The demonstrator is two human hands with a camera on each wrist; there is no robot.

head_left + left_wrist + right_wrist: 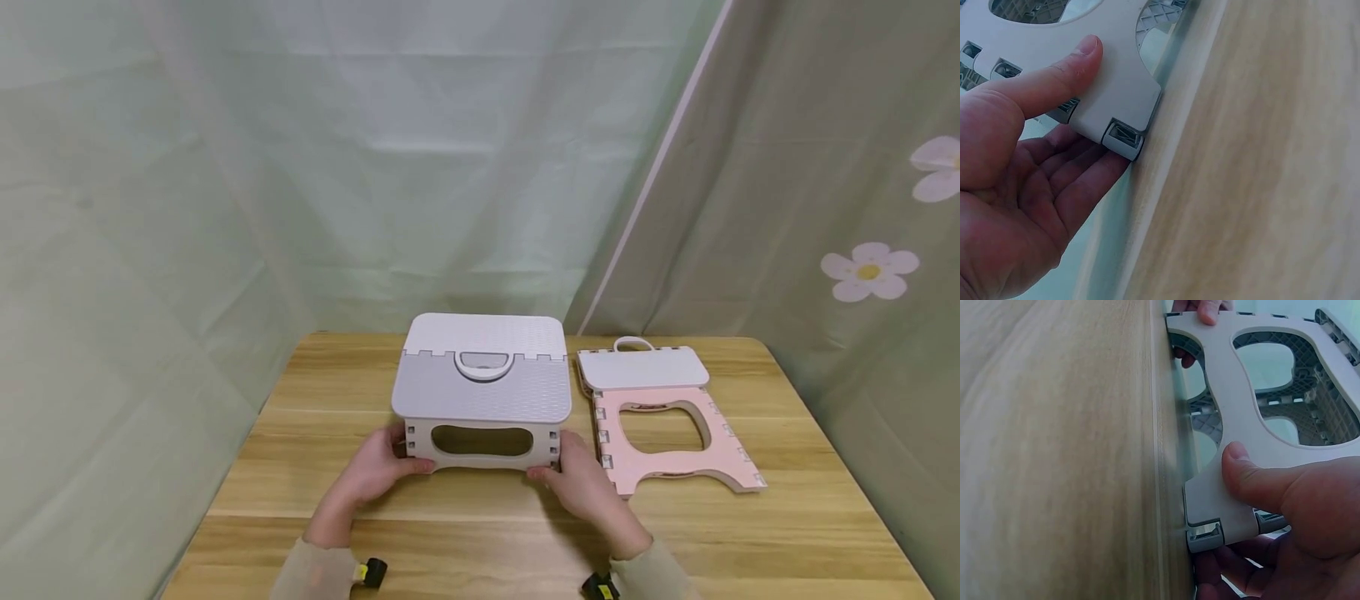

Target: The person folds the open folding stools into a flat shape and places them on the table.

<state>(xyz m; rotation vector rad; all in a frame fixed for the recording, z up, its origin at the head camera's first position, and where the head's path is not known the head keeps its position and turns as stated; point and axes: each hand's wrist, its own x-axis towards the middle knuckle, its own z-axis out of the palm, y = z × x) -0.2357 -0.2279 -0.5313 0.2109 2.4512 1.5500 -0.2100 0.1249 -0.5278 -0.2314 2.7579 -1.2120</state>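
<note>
A folding step stool (480, 392) with a white and grey top stands unfolded on the wooden table, its curved handle lying across the middle of the top. At its left front leg, my left hand (378, 465) grips the side, thumb on the front panel and fingers behind the edge. My right hand (581, 479) holds the opposite front leg the same way. In the left wrist view the thumb (1079, 65) presses the pale panel near its cut-out. The right wrist view shows the other thumb (1244, 472) on the panel, with fingers partly hidden behind the leg.
To the right, a second stool (663, 433), pink with a white top section and a loop handle, lies folded flat on the table (465, 542). Pale curtains (465, 167) hang behind the table, and a flower-printed one is at the right.
</note>
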